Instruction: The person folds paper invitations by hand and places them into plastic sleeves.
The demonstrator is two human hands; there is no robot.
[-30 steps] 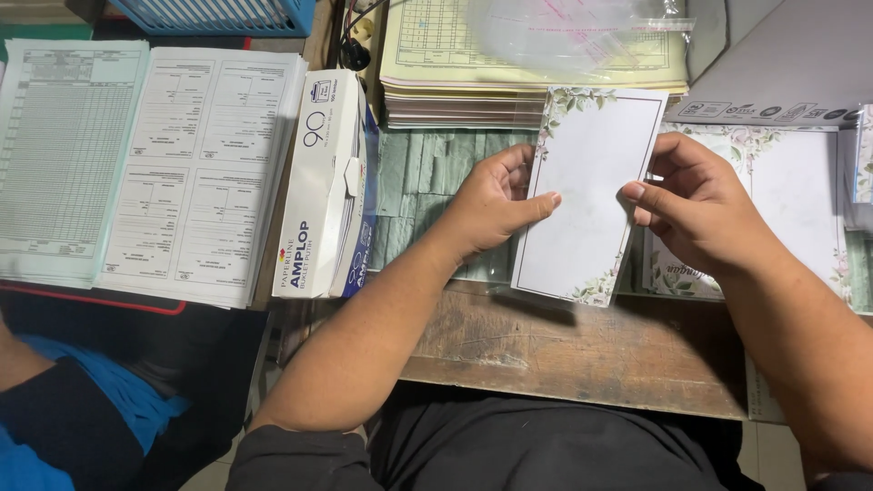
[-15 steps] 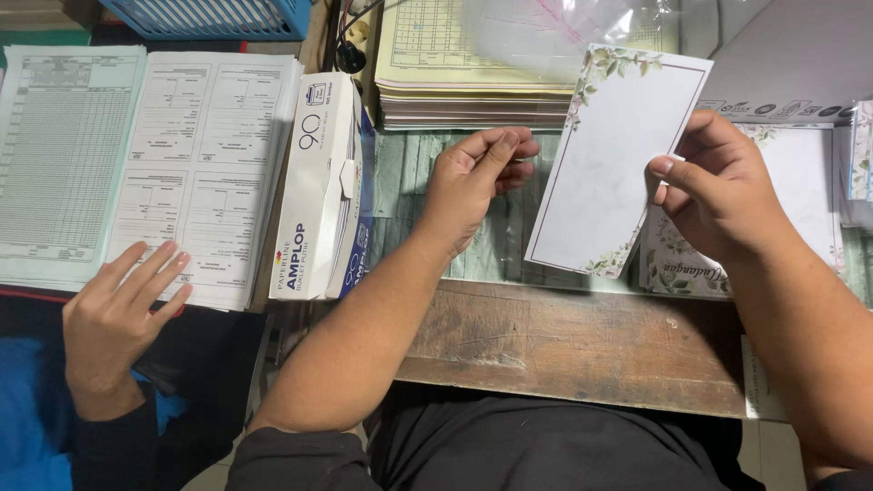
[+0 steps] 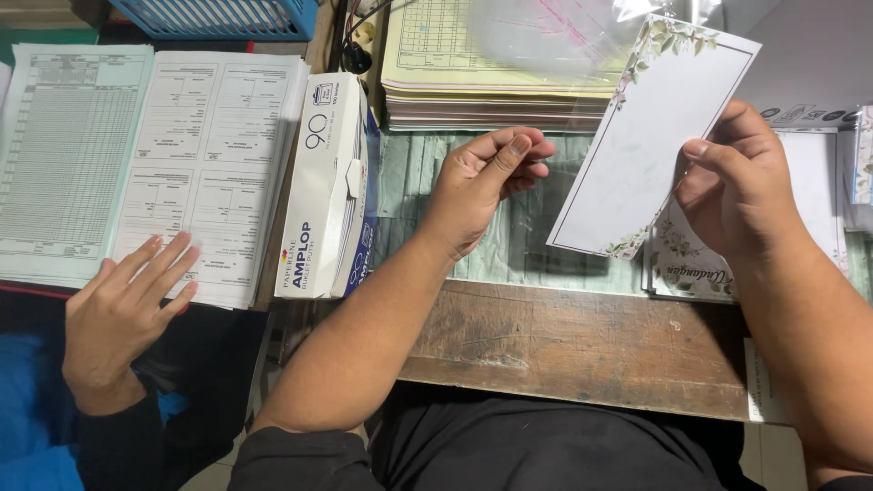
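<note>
My right hand holds a white card with a leafy floral border, tilted and lifted above the desk at the right. Empty, my left hand hovers over the wooden desk just left of the card, its fingers loosely curled and apart. Under my right hand lies a stack of similar floral cards.
A white envelope box stands left of my left hand. Printed forms lie at the far left, with another person's hand resting on them. A pile of yellow papers under clear plastic sits at the back, a blue basket beyond.
My left hand let go of the card and my right hand lifted it up and to the right. Another person's hand came in and settled on the forms at the left.
</note>
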